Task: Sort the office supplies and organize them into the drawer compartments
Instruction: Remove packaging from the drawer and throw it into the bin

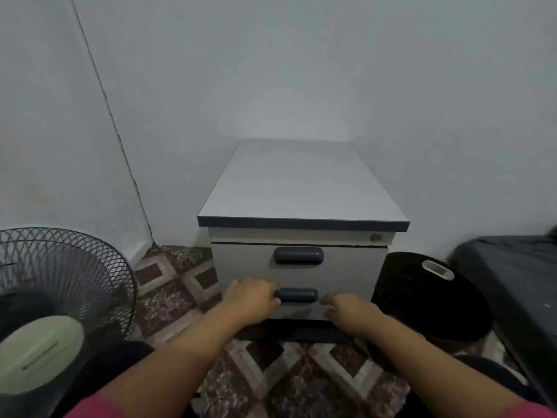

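A grey drawer cabinet (301, 188) with a dark-edged top stands on the floor against the wall. Its upper drawer (241, 260) and lower drawer (340, 285) are both closed, each with a dark blue handle. My left hand (251, 300) reaches the left end of the lower handle (298, 295), fingers curled at it. My right hand (346, 312) hovers just right of that handle with fingers loosely bent, holding nothing. No office supplies are in sight.
A standing fan (60, 279) with a dark wire guard fills the lower left. A round black bag (428, 297) with a white handle slot leans beside the cabinet's right side. A dark mattress (518, 273) lies at the right. Patterned floor tiles (286, 375) run under my arms.
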### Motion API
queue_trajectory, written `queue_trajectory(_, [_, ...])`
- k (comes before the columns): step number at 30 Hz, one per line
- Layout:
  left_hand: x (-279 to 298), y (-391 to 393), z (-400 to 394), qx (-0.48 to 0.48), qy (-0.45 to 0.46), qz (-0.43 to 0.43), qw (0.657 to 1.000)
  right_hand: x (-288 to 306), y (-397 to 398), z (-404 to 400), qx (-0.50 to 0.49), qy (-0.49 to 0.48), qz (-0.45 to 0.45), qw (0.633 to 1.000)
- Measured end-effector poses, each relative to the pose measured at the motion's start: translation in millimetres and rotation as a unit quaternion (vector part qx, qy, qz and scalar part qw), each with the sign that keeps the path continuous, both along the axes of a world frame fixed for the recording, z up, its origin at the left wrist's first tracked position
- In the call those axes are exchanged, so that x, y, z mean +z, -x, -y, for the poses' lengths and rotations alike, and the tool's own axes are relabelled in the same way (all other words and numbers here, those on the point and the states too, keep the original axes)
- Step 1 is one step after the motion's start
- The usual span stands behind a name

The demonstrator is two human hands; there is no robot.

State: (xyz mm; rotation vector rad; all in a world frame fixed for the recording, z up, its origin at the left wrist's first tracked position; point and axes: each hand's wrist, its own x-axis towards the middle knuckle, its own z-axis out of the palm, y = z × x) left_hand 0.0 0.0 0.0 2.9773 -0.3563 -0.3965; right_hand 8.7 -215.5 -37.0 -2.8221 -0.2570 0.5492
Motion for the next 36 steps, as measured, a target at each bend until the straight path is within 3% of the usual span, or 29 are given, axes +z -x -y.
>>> queue_trajectory(5, [-24.7, -17.1, -5.2, 0.022, 0.042, 0.0, 0.999, -15.7, -19.6, -3.3, -0.026, -0.029, -0.013, 0.999])
queue_trajectory(9, [-50.0, -38.6, -9.8, 0.06, 0.111, -0.048, 0.991, -36.1, -34.4, -15.8, -0.128, -0.168, -0.054, 0.976])
queue_trajectory(13, [-60.0, -60.3, -8.5, 0.086, 0.182, -0.068, 0.977, -46.4, -44.9, -33.6, -0.317, -0.365, -0.125, 0.867])
queue_trajectory(16, [-67.9, -74.8, -9.7, 0.103, 0.212, -0.061, 0.97, -54.2, -52.3, -42.4, -0.406, -0.441, -0.174, 0.781])
queue_trajectory(23, [-73.6, -82.9, -11.9, 0.108, 0.212, -0.039, 0.971, -65.0, -56.2, -54.5, -0.44, -0.548, -0.211, 0.679])
queue_trajectory(36, [-77.8, -82.4, -20.0, 0.093, 0.22, -0.044, 0.97, -64.3, -21.6, -51.7, -0.429, -0.516, -0.248, 0.699])
